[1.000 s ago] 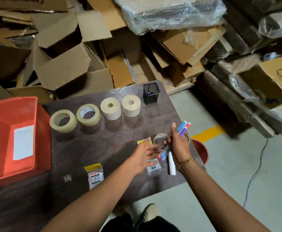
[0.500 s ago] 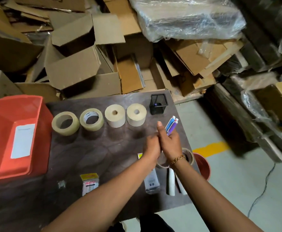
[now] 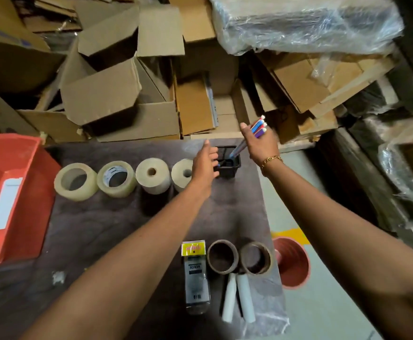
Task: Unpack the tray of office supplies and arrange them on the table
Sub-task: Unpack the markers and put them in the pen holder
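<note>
1. The table (image 3: pixel 107 231) is dark and runs from the left frame edge to a right edge just past the black pen holder; its far edge meets a heap of cardboard boxes (image 3: pixel 117 94). Bare table lies open in the middle, between the far row of tape and the near items.
2. The red tray (image 3: pixel 16 192) sits at the table's left end, partly cut by the frame, with a white label inside.
3. Four tape rolls (image 3: pixel 76 181) stand in a row along the far edge, touching or nearly so; the rightmost is partly hidden by the left hand.
4. A red bucket (image 3: pixel 292 263) stands on the floor just off the table's near right corner.
5. Near that corner lie a packaged item with a yellow header (image 3: pixel 195 276), two brown tape cores (image 3: pixel 222 256) and two white sticks (image 3: pixel 237 298), close to the edge.
6. The left hand (image 3: pixel 204 165) rests against the left side of the pen holder (image 3: pixel 227 163), fingers half curled; whether it truly grips is unclear.
7. The right hand (image 3: pixel 262 146) closes its grip on a bunch of pens (image 3: pixel 258 126), tips lowered into the holder.
</note>
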Available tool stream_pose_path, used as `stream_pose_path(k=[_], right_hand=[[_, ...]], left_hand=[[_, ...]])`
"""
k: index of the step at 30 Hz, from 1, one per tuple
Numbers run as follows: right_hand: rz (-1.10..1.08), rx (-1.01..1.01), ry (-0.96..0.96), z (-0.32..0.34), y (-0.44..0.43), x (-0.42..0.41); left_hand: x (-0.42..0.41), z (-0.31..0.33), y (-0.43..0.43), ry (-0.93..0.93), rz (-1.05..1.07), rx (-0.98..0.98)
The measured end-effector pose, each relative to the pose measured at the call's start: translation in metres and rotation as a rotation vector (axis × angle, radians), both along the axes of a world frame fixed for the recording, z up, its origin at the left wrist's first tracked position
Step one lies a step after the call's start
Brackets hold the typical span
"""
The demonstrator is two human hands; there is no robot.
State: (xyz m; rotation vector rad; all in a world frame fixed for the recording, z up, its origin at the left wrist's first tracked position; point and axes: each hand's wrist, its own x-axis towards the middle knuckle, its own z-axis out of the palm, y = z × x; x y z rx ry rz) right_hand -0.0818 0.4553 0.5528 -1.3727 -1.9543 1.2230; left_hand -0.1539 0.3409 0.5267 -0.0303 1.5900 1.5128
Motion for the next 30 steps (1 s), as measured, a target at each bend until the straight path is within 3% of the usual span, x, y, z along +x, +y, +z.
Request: stream_pose_path(k=[7,12,17,21,26,30], right_hand=[[0.138,0.026,-0.297,-0.062,0.027,-0.031],[0.212,-0.025,-0.467,-0.065,0.033,-0.031],[0.139,-0.033,-0.315,-0.044,0.034,-0.019],[0.063,-0.026,-0.118,-0.029,-0.018,0.009],[0.08,-0.33,0.089,-0.047,-0.14,0.026],[0.261,-0.678,-0.06,-0.088,-0.254,0.021]], left_hand=[[-0.003,-0.013,0.003,-0.048,0.01,-0.025],[-0.005,-0.014,-0.009,-0.011,-0.018,-0.062],[-0.016,-0.012,-0.041,0.086,-0.095,-0.061],[-0.027,-0.01,-0.088,0.131,-0.132,-0.077],[-0.046,-0.024,-0.177,0.124,-0.159,-0.151],[-0.061,-0.044,-0.268,0.079,-0.153,-0.256]])
